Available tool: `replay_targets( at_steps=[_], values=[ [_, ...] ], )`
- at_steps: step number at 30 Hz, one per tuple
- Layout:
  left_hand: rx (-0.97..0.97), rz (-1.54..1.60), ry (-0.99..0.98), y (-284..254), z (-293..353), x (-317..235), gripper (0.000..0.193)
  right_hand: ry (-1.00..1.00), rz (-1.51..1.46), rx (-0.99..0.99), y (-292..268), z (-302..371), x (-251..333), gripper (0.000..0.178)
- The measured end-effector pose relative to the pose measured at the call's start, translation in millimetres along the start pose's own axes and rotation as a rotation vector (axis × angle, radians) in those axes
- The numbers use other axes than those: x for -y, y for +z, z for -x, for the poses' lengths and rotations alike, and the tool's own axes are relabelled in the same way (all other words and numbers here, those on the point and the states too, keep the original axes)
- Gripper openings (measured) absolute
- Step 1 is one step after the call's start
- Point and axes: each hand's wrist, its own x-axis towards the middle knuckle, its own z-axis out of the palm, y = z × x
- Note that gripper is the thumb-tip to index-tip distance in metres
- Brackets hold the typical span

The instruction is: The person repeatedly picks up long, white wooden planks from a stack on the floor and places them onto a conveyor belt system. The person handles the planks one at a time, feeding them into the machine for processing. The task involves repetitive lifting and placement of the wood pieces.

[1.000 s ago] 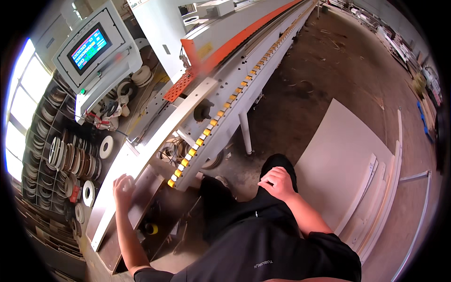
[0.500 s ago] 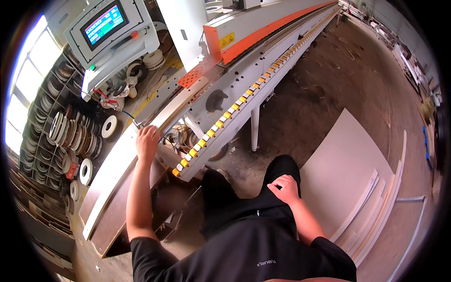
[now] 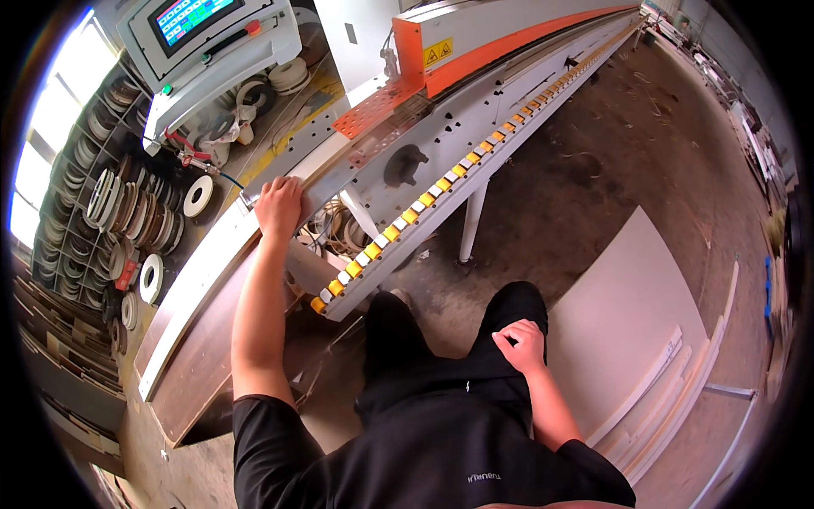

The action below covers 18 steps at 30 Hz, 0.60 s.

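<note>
My left hand (image 3: 279, 206) lies over a long narrow white board (image 3: 197, 293), its fingers bent over the board beside a small metal fitting at the machine's infeed. From there the board runs back to the lower left over a brown wooden support (image 3: 202, 356). Ahead of the hand, a pale strip continues along the machine bed toward a perforated orange plate (image 3: 363, 116). My right hand (image 3: 521, 344) rests on my right thigh with its fingers curled in and nothing visible in it.
A roller rail (image 3: 410, 216) with yellow and white rollers runs along the machine's near side. A control panel (image 3: 191, 21) stands at upper left, above racks of edging rolls (image 3: 136, 208). Large pale panels (image 3: 632, 297) and narrow strips lie on the floor at right.
My left hand has moved a little forward along the machine bed, toward the orange plate. The whole view has shifted slightly. My right hand stays on the thigh. The panel screen's colours differ.
</note>
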Motion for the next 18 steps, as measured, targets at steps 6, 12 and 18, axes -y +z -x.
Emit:
replay_targets(
  at_steps=[6, 12, 18],
  values=[
    [-0.042, -0.019, 0.015, 5.6, -10.1, -8.3, 0.015, 0.035, -0.010, 0.033, 5.1, -13.2, -4.2, 0.020],
    [-0.059, -0.072, 0.086, 26.8, -36.0, -36.0, 0.014, 0.046, -0.002, 0.040, 11.4, -19.9, -8.8, 0.022],
    [-0.042, 0.073, -0.017, 56.2, -73.3, -83.3, 0.016, 0.096, 0.009, 0.043, 6.4, -17.6, -14.1, 0.020]
  ],
)
